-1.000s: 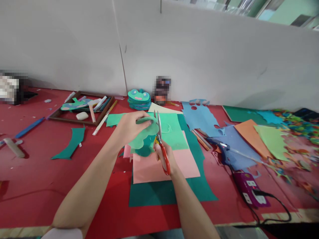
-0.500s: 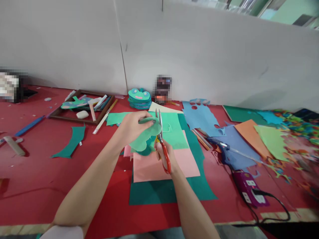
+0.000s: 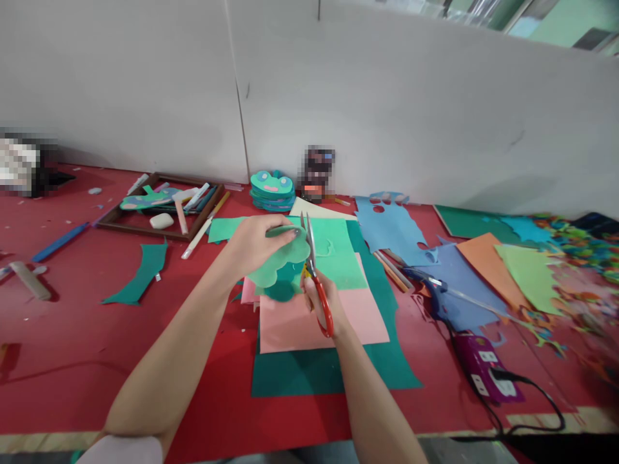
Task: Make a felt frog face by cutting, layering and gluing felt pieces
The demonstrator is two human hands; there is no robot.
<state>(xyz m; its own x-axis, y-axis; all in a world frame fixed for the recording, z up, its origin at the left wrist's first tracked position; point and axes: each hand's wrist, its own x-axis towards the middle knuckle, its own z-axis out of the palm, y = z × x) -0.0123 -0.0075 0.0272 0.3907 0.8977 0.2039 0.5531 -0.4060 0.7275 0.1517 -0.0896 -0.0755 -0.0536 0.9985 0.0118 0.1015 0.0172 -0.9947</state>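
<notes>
My left hand [image 3: 265, 241] pinches a light green scalloped felt piece [image 3: 273, 267] between thumb and fingers, above the stacked sheets. The red-handled scissors [image 3: 311, 248] are in my right hand [image 3: 322, 293], fingers through the handles, blades slightly apart and pointing away from me. The felt's right edge is beside the blades; whether it lies between them I cannot tell. Under both hands are a mint green sheet [image 3: 345, 267], a pink sheet [image 3: 309, 328] and a dark green sheet [image 3: 300, 377]. A dark green piece [image 3: 280, 290] shows just below the held felt.
A stack of frog-face cutouts [image 3: 272, 190] stands by the wall. Left is a brown frame [image 3: 140, 231] with markers and an eraser [image 3: 161, 222]. To the right lie a blue sheet [image 3: 389, 222], a glue gun [image 3: 438, 290], a purple power strip [image 3: 486, 364] with black cord, and colourful scraps [image 3: 580, 245].
The light green felt has shifted slightly left, away from the scissor blades, and turned a little in my left hand. My right hand stays nearly in place with the scissors.
</notes>
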